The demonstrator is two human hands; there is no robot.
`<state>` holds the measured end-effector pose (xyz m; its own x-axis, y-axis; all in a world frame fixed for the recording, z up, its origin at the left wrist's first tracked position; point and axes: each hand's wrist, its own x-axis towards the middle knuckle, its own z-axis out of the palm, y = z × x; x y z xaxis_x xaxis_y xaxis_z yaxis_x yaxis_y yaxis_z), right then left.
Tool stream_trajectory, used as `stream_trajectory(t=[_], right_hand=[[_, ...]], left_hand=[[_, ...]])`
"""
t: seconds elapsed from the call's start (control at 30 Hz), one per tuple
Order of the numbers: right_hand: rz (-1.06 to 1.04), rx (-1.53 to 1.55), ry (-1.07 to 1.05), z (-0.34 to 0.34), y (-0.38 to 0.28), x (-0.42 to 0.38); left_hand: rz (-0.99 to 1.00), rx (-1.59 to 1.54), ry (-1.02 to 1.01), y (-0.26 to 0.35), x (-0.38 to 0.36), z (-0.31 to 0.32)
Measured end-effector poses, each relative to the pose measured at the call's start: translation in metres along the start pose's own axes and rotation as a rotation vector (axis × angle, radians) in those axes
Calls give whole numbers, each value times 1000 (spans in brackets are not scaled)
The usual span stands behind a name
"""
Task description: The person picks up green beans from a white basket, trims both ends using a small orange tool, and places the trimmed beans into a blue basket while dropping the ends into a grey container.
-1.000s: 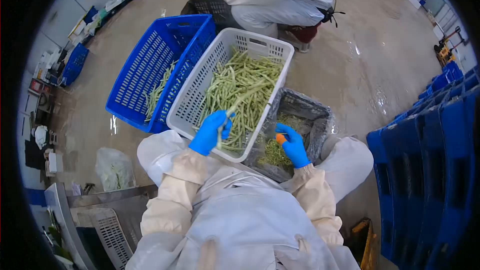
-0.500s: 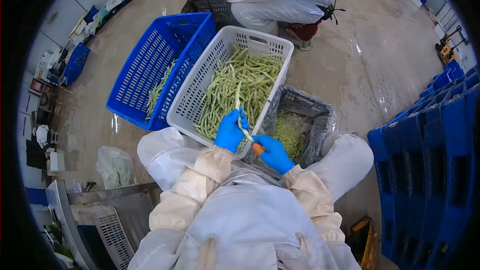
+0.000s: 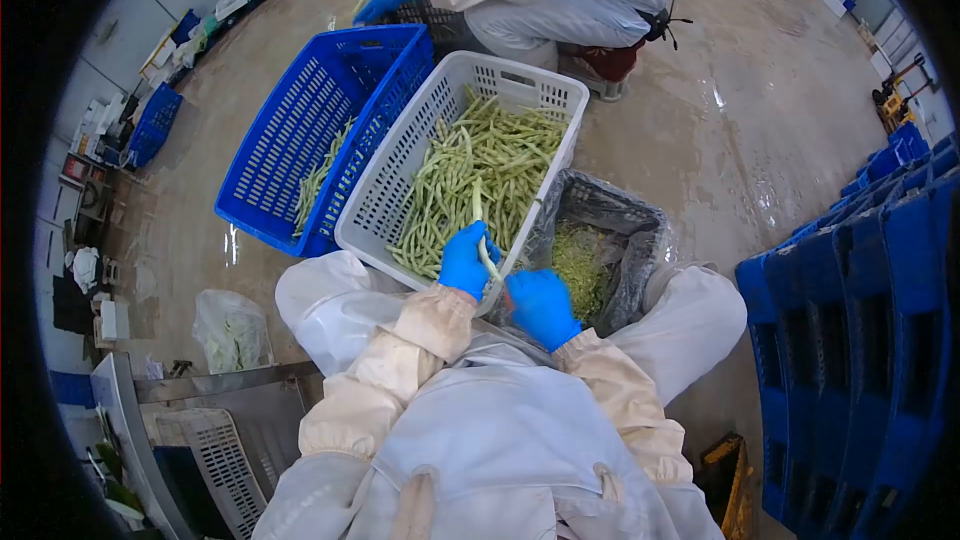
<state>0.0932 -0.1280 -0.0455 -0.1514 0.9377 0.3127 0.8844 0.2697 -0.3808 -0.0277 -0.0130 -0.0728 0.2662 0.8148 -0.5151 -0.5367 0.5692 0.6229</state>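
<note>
The green bean [image 3: 477, 202] is over the near end of the white crate [image 3: 372, 202], with our left hand [image 3: 465, 262] closed in a grip around it. Our right hand [image 3: 543, 308] curls beside the bean's lower end, its hold unclear; the blue crate [image 3: 262, 180] stands left of the white crate, the lined bin [image 3: 647, 232] right.

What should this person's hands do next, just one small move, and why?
Probably draw the right hand toward the body to trim the long bean's near end. The left hand grips the bean, that end lies right by the right hand's fingertips, and small green scraps sit close by in the lined bin.
</note>
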Motion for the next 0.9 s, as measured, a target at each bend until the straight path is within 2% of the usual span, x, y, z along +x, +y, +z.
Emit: stream_trajectory(t=[0.03, 0.07, 0.1, 0.13, 0.17, 0.2, 0.23, 0.27, 0.33, 0.4, 0.43, 0.5, 0.53, 0.6, 0.63, 0.7, 0.73, 0.8, 0.9], right_hand=[[-33, 21, -23, 6, -2, -2], [-64, 43, -46, 8, -3, -2], [-62, 42, -45, 8, -3, -3], [17, 124, -78, 4, -2, -2], [95, 206, -111, 1, 0, 0], [93, 206, -111, 3, 6, 0], [240, 357, 182, 8, 15, -2], [387, 504, 479, 11, 26, -5], [573, 766, 777, 7, 68, -11], [842, 1116, 1125, -11, 105, -27], [843, 1117, 1127, -18, 110, -32], [1082, 923, 1132, -28, 116, -38], [1081, 922, 1134, -24, 110, -34], [474, 544, 714, -9, 87, -18], [474, 543, 714, -13, 71, -11], [240, 462, 490, -33, 42, 0], [235, 462, 492, -32, 44, 0], [179, 305, 346, -27, 51, -3], [189, 293, 314, -27, 48, -4]], left_hand=[[57, 192, -4, 2, -4, 4], [56, 193, -5, 6, -10, 13], [69, 337, -20, 10, -14, 22], [83, 480, -33, 12, -17, 27], [84, 479, -34, 13, -18, 26], [68, 558, -153, 15, -20, 25], [52, 638, -272, 18, -21, 22], [52, 639, -273, 20, -22, 18], [52, 826, -327, 26, -25, 8], [0, 812, -303, 37, -30, -1], [-47, 792, -273, 44, -32, -7], [-86, 783, -333, 51, -33, -14], [-104, 778, -357, 52, -37, -12], [-123, 770, -379, 54, -42, -9], [-149, 792, -408, 54, -44, -7], [-169, 815, -439, 57, -46, -4], [-175, 812, -455, 58, -46, -4], [-179, 808, -469, 61, -47, -5], [-213, 771, -476, 63, -49, -5]])
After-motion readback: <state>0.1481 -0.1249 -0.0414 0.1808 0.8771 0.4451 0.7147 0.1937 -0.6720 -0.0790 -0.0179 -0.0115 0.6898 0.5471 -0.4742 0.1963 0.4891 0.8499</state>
